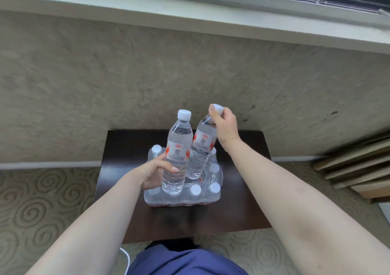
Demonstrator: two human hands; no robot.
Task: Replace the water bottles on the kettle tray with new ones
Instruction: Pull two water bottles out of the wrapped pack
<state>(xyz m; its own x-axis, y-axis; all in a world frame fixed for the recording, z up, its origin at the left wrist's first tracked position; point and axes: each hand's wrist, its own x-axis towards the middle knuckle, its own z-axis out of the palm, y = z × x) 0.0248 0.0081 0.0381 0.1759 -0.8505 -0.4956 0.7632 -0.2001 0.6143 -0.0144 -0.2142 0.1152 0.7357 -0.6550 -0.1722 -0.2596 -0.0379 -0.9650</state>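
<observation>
My left hand (155, 172) grips the lower body of a clear water bottle (178, 148) with a white cap and a red-and-white label, held upright above the pack. My right hand (224, 125) pinches the capped neck of a second water bottle (200, 150), which hangs tilted beside the first, the two bottles almost touching. Below them a shrink-wrapped pack of water bottles (183, 196) stands on a small dark wooden table (242, 190). No kettle tray is in view.
The table stands against a beige textured wall under a pale window ledge (190, 17). Patterned carpet (42, 207) surrounds it. Stacked wooden boards or drawers (358, 165) lie at the right. A white cable (126, 260) runs near my blue trousers.
</observation>
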